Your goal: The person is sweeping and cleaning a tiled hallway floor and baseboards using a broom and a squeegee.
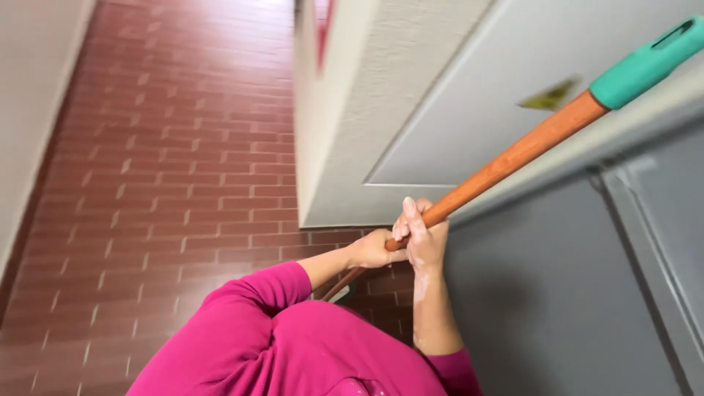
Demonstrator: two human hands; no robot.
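Note:
A long orange wooden handle [513, 158] with a teal plastic cap [645, 66] runs from the upper right down to the middle of the view. My right hand [422, 235] is wrapped around it from the right. My left hand [372, 249] grips the same handle just below, coming in from the left on a bright pink sleeve [257, 293]. The lower end of the handle [341, 284] passes down behind my arms and its head is hidden.
A red brick-patterned floor [169, 183] stretches away on the left between pale walls. A white textured wall corner [345, 132] and a grey door panel [572, 293] stand close on the right. A yellowish sticker [548, 95] sits on the light panel above.

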